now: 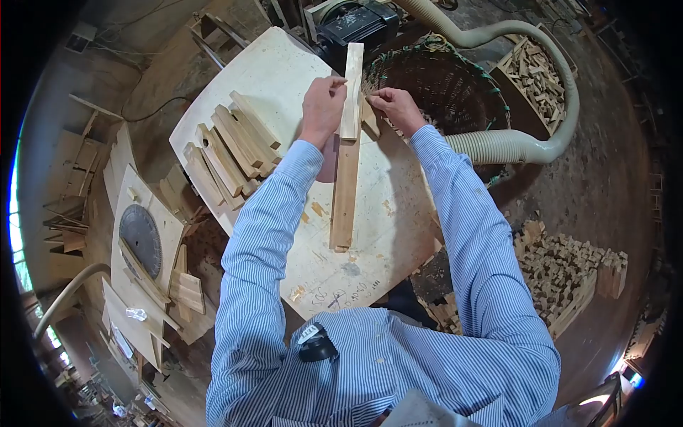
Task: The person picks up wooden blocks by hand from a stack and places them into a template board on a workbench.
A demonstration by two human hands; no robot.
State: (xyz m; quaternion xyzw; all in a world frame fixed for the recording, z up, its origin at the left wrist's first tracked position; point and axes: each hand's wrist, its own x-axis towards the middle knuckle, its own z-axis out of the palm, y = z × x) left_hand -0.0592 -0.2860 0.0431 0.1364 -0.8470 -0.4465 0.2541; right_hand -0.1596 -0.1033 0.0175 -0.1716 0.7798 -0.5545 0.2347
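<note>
A pale wooden strip [351, 99] lies lengthwise over the far end of a longer brown wooden board [345, 192] on the white worktable. My left hand [324, 108] is closed, with its curled fingertips at the strip's left edge. On the other side, my right hand [400, 109] has thumb and fingers pinched together beside a small wooden block [370, 121]; what they hold, if anything, is too small to make out. Several cut wooden pieces [231, 146] lie side by side on the table, left of my left hand.
Behind the worktable [384, 235] are a dark motor [359, 28] and a large woven basket [455, 85]. A ribbed hose [498, 147] curves round the right side. Stacked wood blocks [569, 277] stand at lower right. A round saw blade [140, 240] lies on a board at left.
</note>
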